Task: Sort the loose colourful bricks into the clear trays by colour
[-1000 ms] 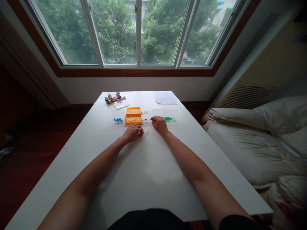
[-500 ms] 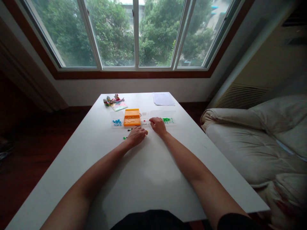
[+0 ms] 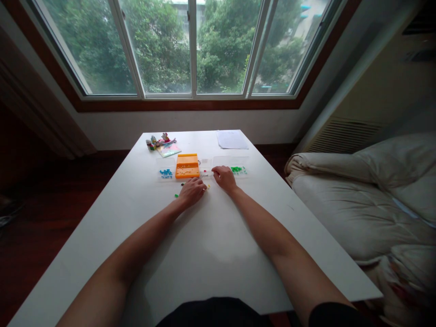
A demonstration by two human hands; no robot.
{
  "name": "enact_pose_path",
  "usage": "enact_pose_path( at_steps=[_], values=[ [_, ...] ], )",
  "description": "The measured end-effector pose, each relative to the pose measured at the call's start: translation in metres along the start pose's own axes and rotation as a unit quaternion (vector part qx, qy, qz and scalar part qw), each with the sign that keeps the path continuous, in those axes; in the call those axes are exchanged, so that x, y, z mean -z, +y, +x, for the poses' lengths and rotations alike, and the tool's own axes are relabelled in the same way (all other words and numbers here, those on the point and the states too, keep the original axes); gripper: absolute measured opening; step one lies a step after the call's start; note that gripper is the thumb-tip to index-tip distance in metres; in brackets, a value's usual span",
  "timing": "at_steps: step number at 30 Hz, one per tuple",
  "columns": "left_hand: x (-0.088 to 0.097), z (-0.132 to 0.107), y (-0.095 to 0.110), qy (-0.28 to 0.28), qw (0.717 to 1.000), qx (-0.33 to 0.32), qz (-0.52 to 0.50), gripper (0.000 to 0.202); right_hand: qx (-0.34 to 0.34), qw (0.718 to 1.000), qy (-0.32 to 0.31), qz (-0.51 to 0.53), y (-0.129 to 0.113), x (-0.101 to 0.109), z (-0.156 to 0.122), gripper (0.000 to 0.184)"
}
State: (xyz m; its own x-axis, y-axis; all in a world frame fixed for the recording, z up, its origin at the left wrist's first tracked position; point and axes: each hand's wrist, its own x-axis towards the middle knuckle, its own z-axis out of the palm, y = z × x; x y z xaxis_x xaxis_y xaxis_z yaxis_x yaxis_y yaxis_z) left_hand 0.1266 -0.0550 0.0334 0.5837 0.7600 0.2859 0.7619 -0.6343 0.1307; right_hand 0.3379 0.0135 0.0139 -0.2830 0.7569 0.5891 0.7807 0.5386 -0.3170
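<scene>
Both my arms reach out over a white table [image 3: 204, 245]. My left hand [image 3: 191, 190] lies knuckles up with its fingers curled over small loose pieces; whether it grips any is hidden. A yellow piece [image 3: 208, 186] shows at its fingertips and a green piece [image 3: 176, 195] lies to its left. My right hand [image 3: 224, 177] rests fingers bent at the near edge of a clear tray [image 3: 223, 160] holding green pieces [image 3: 237, 169]. An orange tray [image 3: 187, 165] stands just beyond my left hand, with blue pieces [image 3: 165, 172] in a clear tray beside it.
A small built toy model [image 3: 158, 140] and a coloured booklet [image 3: 169, 149] sit at the table's far left. White paper [image 3: 232, 139] lies at the far right. A bed with a pale quilt [image 3: 368, 195] stands to the right. A wide window [image 3: 190, 45] faces me.
My left hand slid slightly toward me and to the right, uncovering small green and dark pieces on the table to its left. My right hand stayed by the clear tray.
</scene>
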Motion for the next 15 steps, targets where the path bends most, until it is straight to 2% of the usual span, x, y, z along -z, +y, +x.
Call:
enact_pose_path(
  at_steps=[4, 15],
  values=[
    [-0.0024, 0.0000, -0.0013, 0.007, 1.000, 0.015, -0.004, 0.025, -0.001, 1.000, 0.000, 0.001, -0.0004, -0.0001, 0.0002, 0.021],
    [-0.0030, 0.0017, -0.0009, -0.003, 1.000, -0.006, -0.018, 0.026, -0.002, 1.000, 0.002, 0.002, 0.0009, -0.0022, 0.0007, 0.021]
  ],
)
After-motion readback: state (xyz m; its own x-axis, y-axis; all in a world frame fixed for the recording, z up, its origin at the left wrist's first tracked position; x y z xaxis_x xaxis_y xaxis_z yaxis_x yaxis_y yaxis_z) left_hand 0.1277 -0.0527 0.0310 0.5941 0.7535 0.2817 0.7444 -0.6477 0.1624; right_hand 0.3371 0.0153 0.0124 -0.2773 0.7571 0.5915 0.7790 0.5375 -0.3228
